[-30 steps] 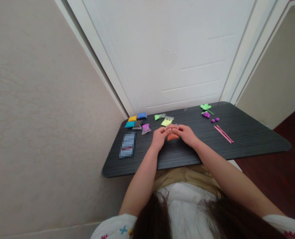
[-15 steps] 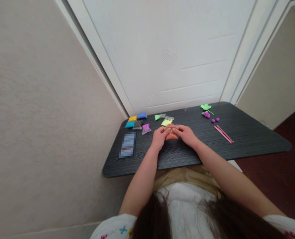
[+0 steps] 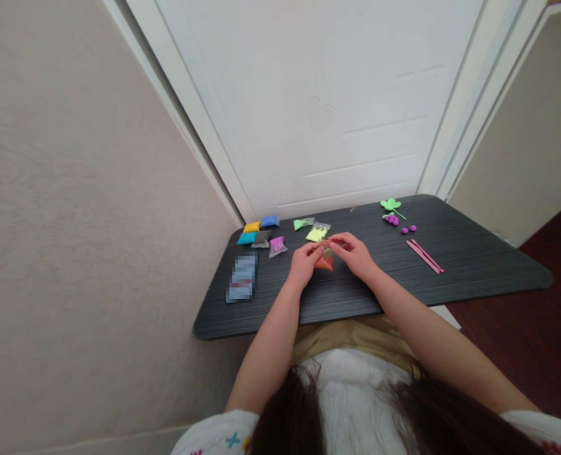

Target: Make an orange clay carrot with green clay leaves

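Between my hands, above the middle of the dark table [image 3: 351, 287], is a small clear packet of orange-red clay [image 3: 325, 263]. My left hand [image 3: 304, 263] is closed on its left side, thumb and fingers pinched together. My right hand [image 3: 354, 253] pinches the packet's upper edge from the right. A small pale green patch shows on the packet; I cannot tell what it is. Just beyond my fingers lies a packet of pale yellow clay [image 3: 318, 232], with a packet of green clay [image 3: 302, 224] to its left.
At the left are packets of purple [image 3: 277, 244], blue [image 3: 270, 221], yellow, teal and dark clay, plus a blurred phone-like rectangle [image 3: 242, 278]. To the right lie pink modelling tools [image 3: 425, 256], purple balls [image 3: 409, 229], a purple cluster [image 3: 392, 219] and a green leaf shape [image 3: 391, 204].
My right hand's fingers have shifted up to the packet's top edge. The orange-red packet now tilts and hangs slightly lower and to the left; my left hand has barely moved.
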A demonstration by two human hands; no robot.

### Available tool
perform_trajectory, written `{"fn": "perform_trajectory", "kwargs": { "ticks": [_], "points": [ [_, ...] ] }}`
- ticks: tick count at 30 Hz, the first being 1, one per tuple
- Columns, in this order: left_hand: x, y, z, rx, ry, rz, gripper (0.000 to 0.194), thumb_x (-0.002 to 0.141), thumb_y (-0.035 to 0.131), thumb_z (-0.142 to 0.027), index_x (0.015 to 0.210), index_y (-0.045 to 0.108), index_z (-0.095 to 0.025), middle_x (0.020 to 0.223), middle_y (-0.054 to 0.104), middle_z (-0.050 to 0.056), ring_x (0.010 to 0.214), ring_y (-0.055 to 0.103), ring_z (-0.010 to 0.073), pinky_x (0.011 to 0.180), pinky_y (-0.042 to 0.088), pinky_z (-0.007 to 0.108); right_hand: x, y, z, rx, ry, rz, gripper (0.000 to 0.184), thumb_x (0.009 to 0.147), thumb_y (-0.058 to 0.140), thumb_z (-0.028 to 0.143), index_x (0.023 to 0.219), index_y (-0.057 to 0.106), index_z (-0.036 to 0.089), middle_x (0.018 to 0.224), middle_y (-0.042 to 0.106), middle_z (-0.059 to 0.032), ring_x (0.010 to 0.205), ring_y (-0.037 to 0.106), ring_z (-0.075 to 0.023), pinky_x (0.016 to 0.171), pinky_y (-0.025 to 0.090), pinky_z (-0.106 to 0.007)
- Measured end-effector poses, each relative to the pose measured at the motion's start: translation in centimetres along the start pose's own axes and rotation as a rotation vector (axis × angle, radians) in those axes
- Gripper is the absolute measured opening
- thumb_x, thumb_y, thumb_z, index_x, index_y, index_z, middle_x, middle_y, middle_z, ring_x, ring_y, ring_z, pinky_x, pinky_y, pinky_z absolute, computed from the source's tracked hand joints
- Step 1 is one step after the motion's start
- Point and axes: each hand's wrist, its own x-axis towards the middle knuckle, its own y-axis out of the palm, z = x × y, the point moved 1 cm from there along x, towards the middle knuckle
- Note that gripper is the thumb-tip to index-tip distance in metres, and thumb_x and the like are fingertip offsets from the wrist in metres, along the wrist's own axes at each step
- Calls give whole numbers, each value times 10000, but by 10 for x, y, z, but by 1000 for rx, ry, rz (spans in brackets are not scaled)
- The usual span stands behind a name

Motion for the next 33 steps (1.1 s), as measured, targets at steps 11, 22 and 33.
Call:
{"fn": "perform_trajectory", "kwargs": {
  "ticks": [11, 22, 33],
  "points": [
    [-4, 3, -5, -112, -25, 72, 247, 662, 600, -370, 765, 624, -147, 753, 623, 21, 704, 545, 123, 722, 403, 266, 2, 0, -1, 373, 217, 129, 283, 642, 634, 385, 839, 652, 182, 868, 659, -35, 828, 581, -161, 824, 406, -330],
    [2, 5, 4, -322, -113, 4, 444, 589, 668, -250, 973, 454, -190, 782, 588, 7, 595, 559, 102, 498, 382, 204, 9, -3, -9, 689, 323, -29, 189, 631, 665, 298, 788, 629, 199, 827, 646, -5, 708, 564, -116, 684, 417, -270],
    [7, -8, -1, -687, -219, -158, 370, 618, 624, -204, 977, 534, -182, 717, 595, -6, 534, 511, 57, 491, 330, 188, 6, 2, -12, 752, 408, 74, 203, 614, 688, 229, 797, 625, 171, 756, 634, -3, 690, 562, -95, 698, 422, -255]
  ]
}}
